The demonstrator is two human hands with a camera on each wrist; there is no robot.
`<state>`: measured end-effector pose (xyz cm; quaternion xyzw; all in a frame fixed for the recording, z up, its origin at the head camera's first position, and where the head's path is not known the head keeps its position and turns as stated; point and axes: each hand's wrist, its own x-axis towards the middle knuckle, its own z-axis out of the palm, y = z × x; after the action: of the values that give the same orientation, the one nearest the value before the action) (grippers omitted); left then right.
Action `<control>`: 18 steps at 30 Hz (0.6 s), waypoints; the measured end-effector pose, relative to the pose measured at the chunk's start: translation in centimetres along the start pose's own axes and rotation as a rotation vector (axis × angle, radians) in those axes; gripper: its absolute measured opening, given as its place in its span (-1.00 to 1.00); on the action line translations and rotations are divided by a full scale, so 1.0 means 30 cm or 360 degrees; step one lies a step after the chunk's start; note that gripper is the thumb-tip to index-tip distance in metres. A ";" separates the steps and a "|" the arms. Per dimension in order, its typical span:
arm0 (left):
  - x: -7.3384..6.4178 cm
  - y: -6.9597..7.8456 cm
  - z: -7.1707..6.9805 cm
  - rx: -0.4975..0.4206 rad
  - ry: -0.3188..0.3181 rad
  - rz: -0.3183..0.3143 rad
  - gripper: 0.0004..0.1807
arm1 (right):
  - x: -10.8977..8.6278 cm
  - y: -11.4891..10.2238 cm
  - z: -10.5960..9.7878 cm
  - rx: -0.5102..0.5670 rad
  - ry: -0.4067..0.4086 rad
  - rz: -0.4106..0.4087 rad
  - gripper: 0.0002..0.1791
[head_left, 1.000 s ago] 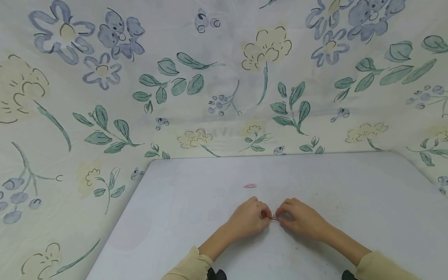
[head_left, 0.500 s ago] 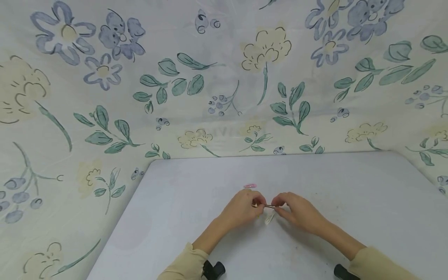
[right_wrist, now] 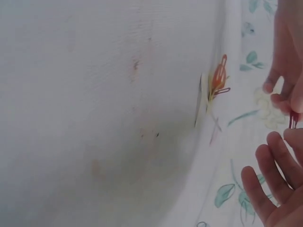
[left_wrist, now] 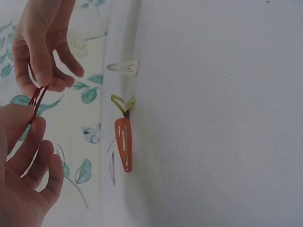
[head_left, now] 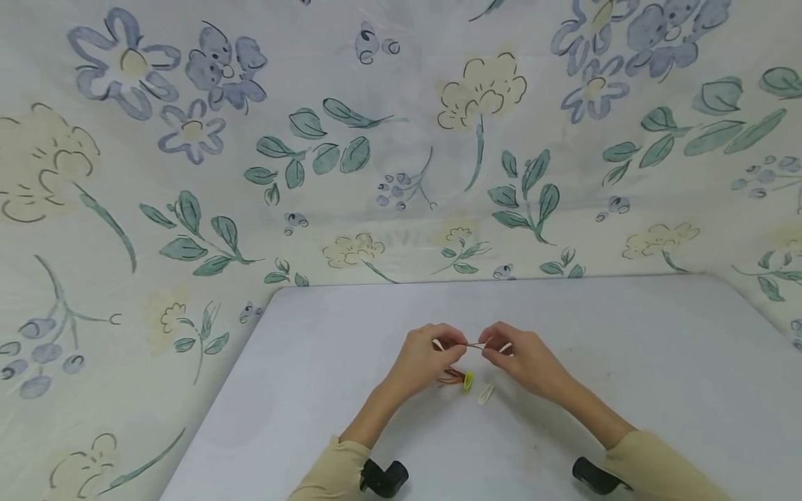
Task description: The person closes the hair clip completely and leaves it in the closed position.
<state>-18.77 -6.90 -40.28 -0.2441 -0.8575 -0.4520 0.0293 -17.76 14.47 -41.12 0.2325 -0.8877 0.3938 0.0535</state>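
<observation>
Both hands meet over the middle of the white table, with a thin dark red hair clip (head_left: 475,345) between them. My left hand (head_left: 421,358) pinches one end between thumb and fingers. The other end is pinched by my right hand (head_left: 532,363). In the left wrist view the clip's narrow red arms (left_wrist: 40,100) show between the fingertips. Below the left hand lie an orange carrot-like hair clip (left_wrist: 124,142) and a yellow-green clip (head_left: 468,382) at its end. A pale cream snap clip (head_left: 486,394) lies just to their right.
A pink clip (left_wrist: 111,168) shows as a sliver in the left wrist view; the left hand hides it in the head view. Floral cloth (head_left: 401,250) hangs behind the table's (head_left: 658,348) far edge. Black wrist cameras (head_left: 385,479) sit near both sleeves.
Both hands have moved away from the body and risen with the dark red clip. The orange, yellow-green and cream clips have come into view below them, while the pink clip is now covered.
</observation>
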 end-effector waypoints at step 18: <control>0.011 -0.050 0.030 -0.0062 0.0361 0.0088 -0.91 | 0.057 -0.010 0.049 0.0189 0.0141 0.0122 -0.91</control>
<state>-19.56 -6.77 -41.87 -0.2156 -0.8327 -0.4922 0.1339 -19.01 12.59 -41.45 0.1836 -0.8678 0.4574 0.0636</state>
